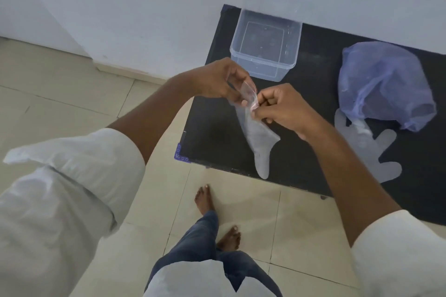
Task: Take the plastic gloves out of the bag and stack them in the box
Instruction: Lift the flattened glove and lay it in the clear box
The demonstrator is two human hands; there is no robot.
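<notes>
Glove: we judge the thin clear plastic glove (256,137) light, limp, slippery; take its cuff.
Hands: our left hand (217,79) and right hand (280,106) pinch it, box (265,46) at 12 o'clock.

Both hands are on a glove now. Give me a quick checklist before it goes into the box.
1. Glove held: ok, left hand and right hand both pinch its cuff end.
2. Glove flat for stacking: not ok, it hangs folded and narrow.
3. Box open: ok, no lid on it.
4. Box contents: ok, it looks empty.
5. Second glove: ok, flat on the table beside the bag.
6. More gloves in the bag: cannot tell.
</notes>
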